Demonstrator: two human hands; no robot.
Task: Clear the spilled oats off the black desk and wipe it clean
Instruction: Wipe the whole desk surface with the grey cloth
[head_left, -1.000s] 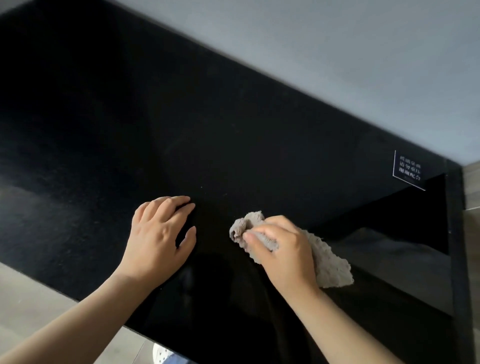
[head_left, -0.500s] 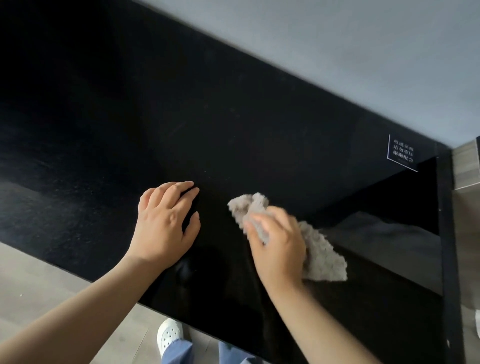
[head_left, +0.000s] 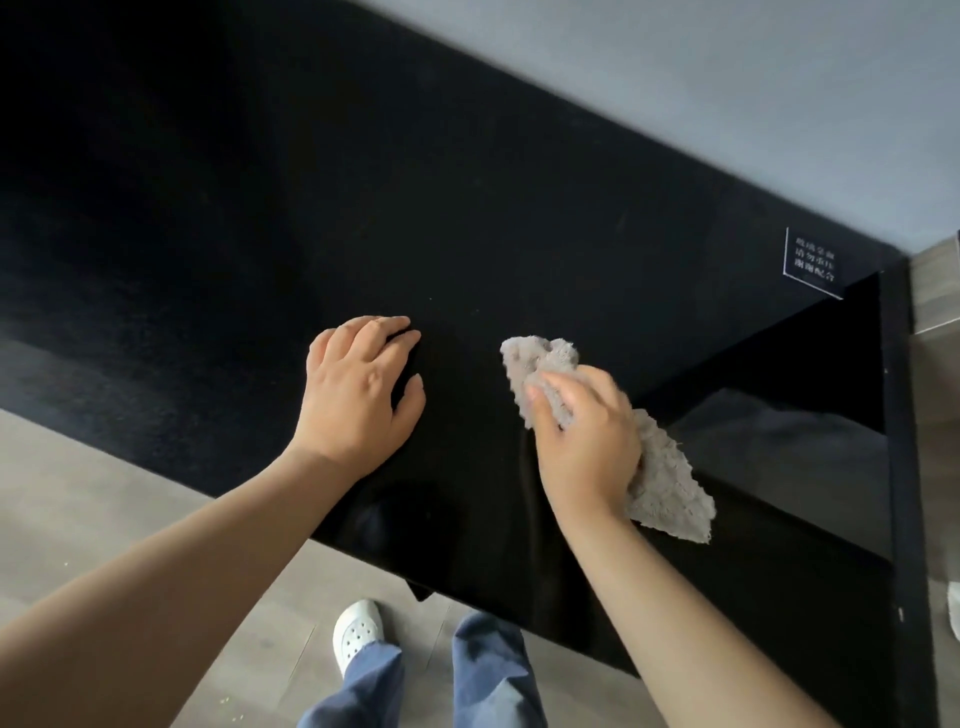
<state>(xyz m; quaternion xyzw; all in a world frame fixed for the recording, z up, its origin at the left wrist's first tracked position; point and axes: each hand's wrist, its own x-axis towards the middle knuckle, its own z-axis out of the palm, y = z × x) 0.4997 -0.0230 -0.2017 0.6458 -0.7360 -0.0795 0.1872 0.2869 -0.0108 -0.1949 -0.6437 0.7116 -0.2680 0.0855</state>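
The black desk (head_left: 467, 208) fills most of the view, glossy near its front edge. My right hand (head_left: 587, 441) grips a crumpled grey cloth (head_left: 670, 483) and holds it down on the desk near the front right. My left hand (head_left: 358, 400) rests on the surface to the left of the cloth, fingers spread and slightly bent, holding nothing. One or two tiny pale specks (head_left: 430, 298) lie just beyond my left fingertips. No pile of oats shows on the desk.
A grey wall (head_left: 727, 104) runs behind the desk. A small label with white text (head_left: 814, 262) sits at the back right corner. Below the front edge are grey floor (head_left: 78, 493), my legs and a white shoe (head_left: 358, 634). A few small crumbs dot the floor.
The view has tilted down, bringing the floor, legs and shoe into sight. My right hand has carried the cloth a little away from me across the desk. My left hand stays planted.
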